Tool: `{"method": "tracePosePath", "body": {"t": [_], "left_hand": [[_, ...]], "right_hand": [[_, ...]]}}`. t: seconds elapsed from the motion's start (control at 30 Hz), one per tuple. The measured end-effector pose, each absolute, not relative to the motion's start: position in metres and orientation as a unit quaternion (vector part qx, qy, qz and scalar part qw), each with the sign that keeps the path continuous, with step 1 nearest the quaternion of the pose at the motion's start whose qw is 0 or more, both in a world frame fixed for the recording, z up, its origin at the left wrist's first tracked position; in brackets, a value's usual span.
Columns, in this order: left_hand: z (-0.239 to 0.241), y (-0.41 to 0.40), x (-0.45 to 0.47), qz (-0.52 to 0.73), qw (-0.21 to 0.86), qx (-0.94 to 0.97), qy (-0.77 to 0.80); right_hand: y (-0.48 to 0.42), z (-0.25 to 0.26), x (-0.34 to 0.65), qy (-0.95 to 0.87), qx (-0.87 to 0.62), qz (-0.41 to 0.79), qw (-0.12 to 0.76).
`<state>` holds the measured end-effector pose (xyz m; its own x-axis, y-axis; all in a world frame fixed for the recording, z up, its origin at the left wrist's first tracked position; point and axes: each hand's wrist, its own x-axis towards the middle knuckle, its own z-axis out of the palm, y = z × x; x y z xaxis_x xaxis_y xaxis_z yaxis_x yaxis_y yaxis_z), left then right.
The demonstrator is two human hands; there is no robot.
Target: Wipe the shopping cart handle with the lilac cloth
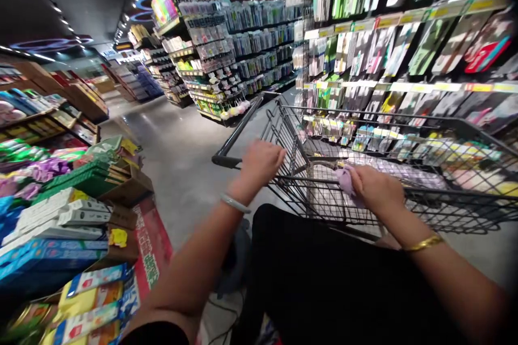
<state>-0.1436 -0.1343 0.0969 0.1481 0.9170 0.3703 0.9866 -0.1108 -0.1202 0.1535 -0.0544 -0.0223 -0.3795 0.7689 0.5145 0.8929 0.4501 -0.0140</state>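
Note:
A shopping cart (421,192) of dark wire stands sideways in front of me, with its push handle (237,137) to the left. My right hand (378,190) is closed on a soft lilac cloth (346,182) at the cart's near side. Blurred by motion, my left hand (261,161) has its fingers curled beside the cart's rear end, close to the handle. Whether it grips the rim or something small is hidden. Inside the basket lies a long pale-purple patterned item (396,168), and a pale woven-looking piece (326,188) shows through the near wires.
A shelf wall with hanging packages (364,54) rises behind the cart. On the left, stacked boxes (60,221) and yellow packs (87,302) border the grey aisle floor (157,135). A display shelf (210,59) stands farther back. My black-clad leg (307,269) is beneath my hands.

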Motion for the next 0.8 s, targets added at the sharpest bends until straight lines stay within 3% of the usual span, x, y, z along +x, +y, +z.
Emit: {"method": "tracePosePath", "body": {"t": [0.1,0.43,0.63,0.8], "left_hand": [[0.108,-0.147,-0.185,-0.102,0.252,-0.706,-0.654],[0.087,-0.142,-0.2,-0.056,0.265,-0.625,-0.732],[0.083,-0.145,-0.201,-0.11,0.242,-0.622,-0.736],[0.077,-0.144,-0.195,-0.159,0.238,-0.612,-0.737]], "right_hand": [[-0.056,-0.018,0.155,-0.804,-0.542,-0.117,0.215],[-0.089,0.012,0.028,-0.888,-0.404,-0.059,0.213],[-0.07,0.014,0.054,-0.912,-0.379,0.037,0.15],[-0.079,0.011,0.052,-0.895,-0.386,0.037,0.221]]}}
